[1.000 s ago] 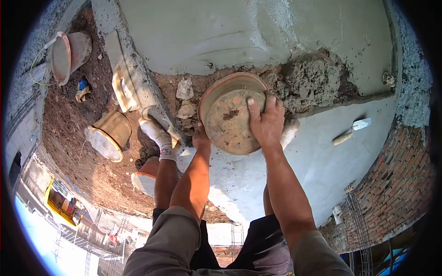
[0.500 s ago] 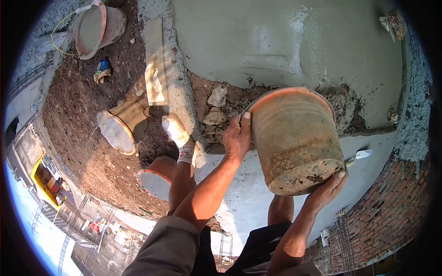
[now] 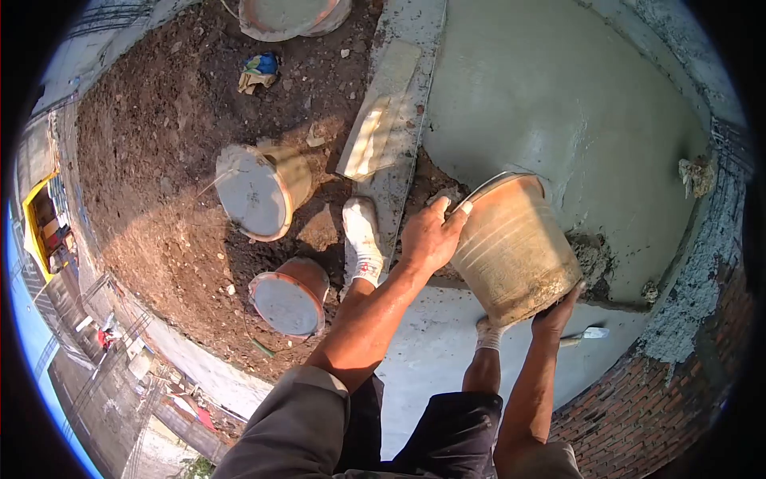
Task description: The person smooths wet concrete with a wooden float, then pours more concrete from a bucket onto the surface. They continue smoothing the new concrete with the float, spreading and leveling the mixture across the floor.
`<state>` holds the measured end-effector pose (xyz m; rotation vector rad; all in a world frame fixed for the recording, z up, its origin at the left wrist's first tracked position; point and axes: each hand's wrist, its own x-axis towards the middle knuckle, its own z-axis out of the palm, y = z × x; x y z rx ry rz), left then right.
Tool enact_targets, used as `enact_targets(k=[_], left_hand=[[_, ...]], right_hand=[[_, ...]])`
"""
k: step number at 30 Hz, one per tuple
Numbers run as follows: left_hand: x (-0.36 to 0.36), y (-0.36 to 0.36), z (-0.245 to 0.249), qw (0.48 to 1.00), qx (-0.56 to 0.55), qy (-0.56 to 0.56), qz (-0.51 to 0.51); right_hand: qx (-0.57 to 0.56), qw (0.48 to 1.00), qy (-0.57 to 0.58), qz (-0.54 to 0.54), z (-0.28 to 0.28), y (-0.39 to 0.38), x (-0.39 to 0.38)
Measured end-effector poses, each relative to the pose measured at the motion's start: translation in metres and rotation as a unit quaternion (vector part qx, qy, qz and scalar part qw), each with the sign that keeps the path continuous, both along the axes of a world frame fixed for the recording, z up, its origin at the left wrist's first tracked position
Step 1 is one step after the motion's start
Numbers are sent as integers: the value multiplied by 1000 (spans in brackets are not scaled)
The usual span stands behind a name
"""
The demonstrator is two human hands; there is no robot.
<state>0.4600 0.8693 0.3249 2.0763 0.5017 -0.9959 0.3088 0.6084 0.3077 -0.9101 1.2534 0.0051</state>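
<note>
A mud-stained bucket [image 3: 519,255] is tilted in both my hands, its orange-rimmed mouth turned away from me over wet grey mortar [image 3: 550,88]. My left hand [image 3: 431,238] grips the rim at the left side, thumb on the outer wall. Under the base at the lower right, my right hand [image 3: 558,310] supports the bucket, its fingers partly hidden. Wet mix shows just beyond the mouth, but the bucket's inside is mostly hidden. A rough patch of dirt and rubble [image 3: 592,259] lies right of the bucket.
Grey-filled buckets stand on the soil at left: one beside the plank [image 3: 254,191], one nearer me [image 3: 289,303], one at the top [image 3: 287,16]. A plank [image 3: 383,108] lies on the concrete strip. A trowel [image 3: 589,334] rests on the pale ledge [image 3: 431,335]. Brickwork [image 3: 614,399] borders the right.
My view has swung left, so the scene shifts across it. The bucket's underside, plainly visible before, is now mostly out of sight as its tilt differs. Both hands keep hold of it.
</note>
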Motion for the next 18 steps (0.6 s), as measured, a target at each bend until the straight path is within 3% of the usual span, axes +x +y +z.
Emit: enact_targets(k=[2,3,5,6,7,8,11,13,14,15,18], left_hand=[[19,48,28,979,-70,-182,58],[44,75,67,988,-82,-114,70],[66,134,96,977,-83,-178,77],[80,161,121,975,-124,-108,148],[88,186,131,956,-101,-239,135],[101,212,162,952,-140,-172,209],[125,290,196,921,-2,-292,258],[131,354,199,906,52,-341,246],[133,378,202,909,31,-335,247],[135,394,191,905,31,-335,259],[134,401,140,930,61,-272,239]], right_hand=[[73,995,-64,31,-12,31,50],[116,989,-77,43,-21,55,74],[223,968,-97,61,-37,121,125],[282,952,-103,67,-41,156,150],[275,955,-60,98,-41,195,174],[299,947,-42,111,-45,231,194],[211,944,28,251,-55,332,243],[4,932,10,361,-122,377,242],[-154,894,-21,421,-168,390,226],[-203,827,83,517,-150,383,235],[-336,760,149,536,-178,378,222]])
